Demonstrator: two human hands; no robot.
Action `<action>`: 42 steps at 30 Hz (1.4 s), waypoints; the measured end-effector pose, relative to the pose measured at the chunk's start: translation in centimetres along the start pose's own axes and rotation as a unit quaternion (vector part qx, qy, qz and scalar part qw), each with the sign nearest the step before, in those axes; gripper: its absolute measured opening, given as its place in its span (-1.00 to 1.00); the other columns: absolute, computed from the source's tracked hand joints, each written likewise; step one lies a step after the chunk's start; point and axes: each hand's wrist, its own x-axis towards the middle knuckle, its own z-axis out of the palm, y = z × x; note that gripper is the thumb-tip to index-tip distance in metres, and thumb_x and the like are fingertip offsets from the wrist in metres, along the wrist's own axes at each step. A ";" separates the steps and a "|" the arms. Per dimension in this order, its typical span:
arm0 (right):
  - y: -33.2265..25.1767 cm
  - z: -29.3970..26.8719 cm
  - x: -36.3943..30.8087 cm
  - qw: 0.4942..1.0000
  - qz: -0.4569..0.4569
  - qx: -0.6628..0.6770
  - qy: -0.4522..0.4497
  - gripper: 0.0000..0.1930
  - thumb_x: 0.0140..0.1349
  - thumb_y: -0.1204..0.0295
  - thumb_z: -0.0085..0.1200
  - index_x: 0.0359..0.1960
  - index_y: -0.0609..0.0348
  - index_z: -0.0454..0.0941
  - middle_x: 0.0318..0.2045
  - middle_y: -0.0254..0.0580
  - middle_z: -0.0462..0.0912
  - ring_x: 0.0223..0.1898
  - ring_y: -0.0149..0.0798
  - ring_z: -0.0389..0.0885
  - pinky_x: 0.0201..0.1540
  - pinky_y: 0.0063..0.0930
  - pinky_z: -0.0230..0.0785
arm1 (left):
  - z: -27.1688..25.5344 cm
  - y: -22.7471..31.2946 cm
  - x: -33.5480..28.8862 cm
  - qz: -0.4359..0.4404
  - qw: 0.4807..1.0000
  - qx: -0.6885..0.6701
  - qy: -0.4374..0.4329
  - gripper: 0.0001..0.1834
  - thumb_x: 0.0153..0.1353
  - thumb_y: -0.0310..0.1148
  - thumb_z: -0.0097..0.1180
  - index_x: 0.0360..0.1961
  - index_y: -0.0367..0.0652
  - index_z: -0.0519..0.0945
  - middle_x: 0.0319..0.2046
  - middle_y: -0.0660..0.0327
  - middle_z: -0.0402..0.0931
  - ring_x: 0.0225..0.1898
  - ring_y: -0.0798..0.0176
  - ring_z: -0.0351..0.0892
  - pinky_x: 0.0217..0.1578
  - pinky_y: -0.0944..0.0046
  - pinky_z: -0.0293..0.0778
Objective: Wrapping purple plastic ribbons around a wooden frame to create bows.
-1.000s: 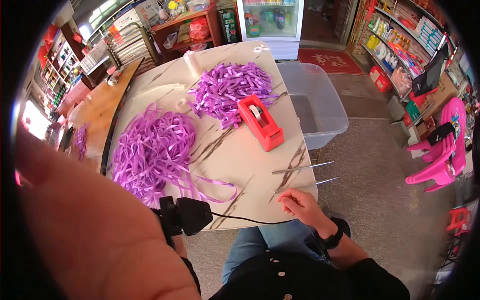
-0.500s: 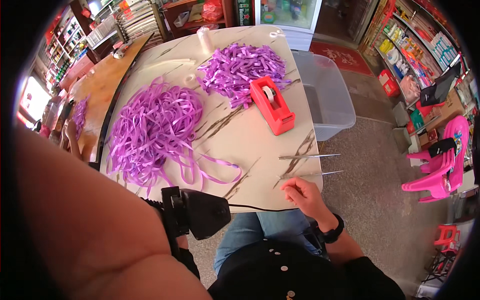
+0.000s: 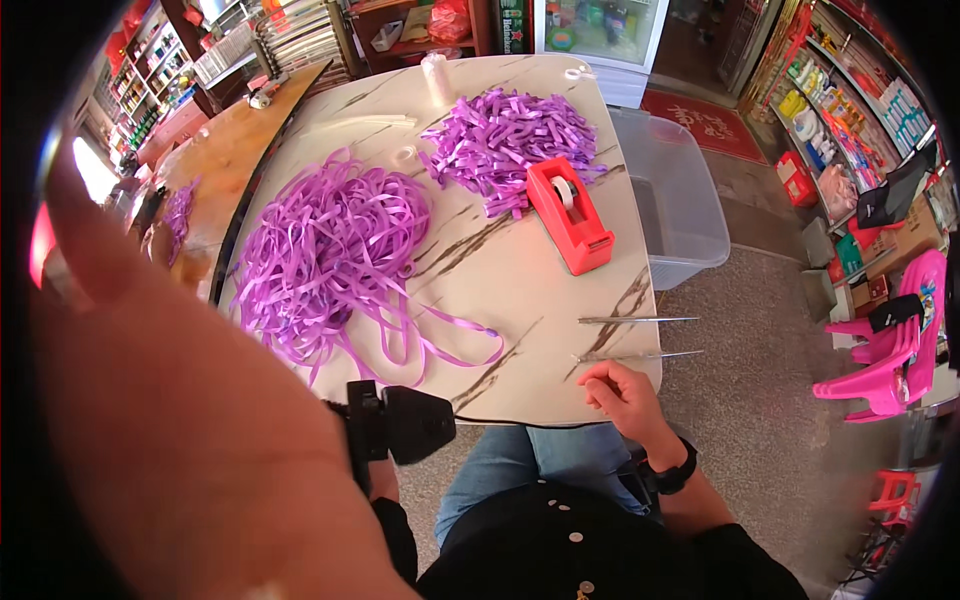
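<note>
My left hand (image 3: 210, 400) fills the left foreground, large and blurred, close to the camera. One finger shows in part; the others are hidden. A small black camera-like device (image 3: 415, 425) is strapped at its wrist. By the table's near right corner rests my right hand (image 3: 622, 395), fingers curled in, with nothing visible in them. Just beyond it lie two slim, pointed metal tools (image 3: 640, 320), their ends past the table edge. A tangled heap of long purple ribbon (image 3: 335, 255) covers the table's left side. Short purple ribbon pieces (image 3: 510, 140) are piled farther back, beside a red tape dispenser (image 3: 572, 225).
A white cylinder (image 3: 436, 80), a small tape roll (image 3: 404, 154) and pale strips (image 3: 365, 121) stand or lie at the back of the marble-patterned table (image 3: 490, 300). Right of it is a clear plastic bin (image 3: 690, 235). Pink chairs (image 3: 890, 365) stand farther right; a wooden table (image 3: 235, 150) adjoins on the left.
My left hand has shifted in front of the camera, and a finger now shows at the upper left. The whole view has slid slightly. My right hand stays by the table corner.
</note>
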 end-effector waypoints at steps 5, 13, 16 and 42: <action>-0.1 -1.0 -0.6 1.000 -0.008 0.013 0.023 -0.90 0.18 0.51 -0.10 -0.37 0.24 0.46 -0.60 -0.39 0.46 -0.56 -0.59 0.38 -0.49 -0.73 0.26 | 0.0 0.5 -2.9 -0.184 0.965 -0.026 -0.185 -0.82 -0.05 -0.52 -0.11 -0.37 -0.36 0.42 -0.41 0.08 0.37 -0.29 0.21 0.37 -0.18 0.26 0.30; -0.1 -0.3 -0.2 1.000 -0.007 -0.016 0.021 -0.90 0.16 0.50 -0.07 -0.36 0.25 0.48 -0.63 -0.37 0.48 -0.56 -0.58 0.42 -0.48 -0.72 0.27 | -5.8 -3.0 -15.9 -0.250 0.748 0.263 -0.555 -0.79 -0.13 -0.31 0.20 -0.52 -0.18 0.46 -0.46 0.16 0.37 -0.31 0.05 0.37 -0.31 0.14 0.30; 0.0 -0.3 -0.2 0.999 -0.017 -0.025 0.028 -0.90 0.16 0.50 -0.07 -0.37 0.26 0.48 -0.63 -0.37 0.48 -0.56 -0.58 0.41 -0.49 -0.72 0.26 | -6.1 -3.1 -17.2 -0.269 0.735 0.272 -0.560 -0.81 -0.12 -0.32 0.17 -0.55 -0.16 0.44 -0.42 0.16 0.37 -0.26 0.06 0.34 -0.28 0.13 0.28; -2.9 -0.8 -0.6 0.926 0.132 0.333 -0.122 -0.65 0.27 0.40 -0.23 0.07 0.24 0.25 -0.11 -0.16 0.46 -0.16 -0.40 0.46 -0.09 -0.55 0.32 | -2.8 5.4 -18.4 -0.313 0.762 -0.076 -0.562 -0.81 -0.10 -0.51 0.17 -0.41 -0.22 0.45 -0.35 0.15 0.44 -0.32 0.08 0.48 -0.31 0.23 0.42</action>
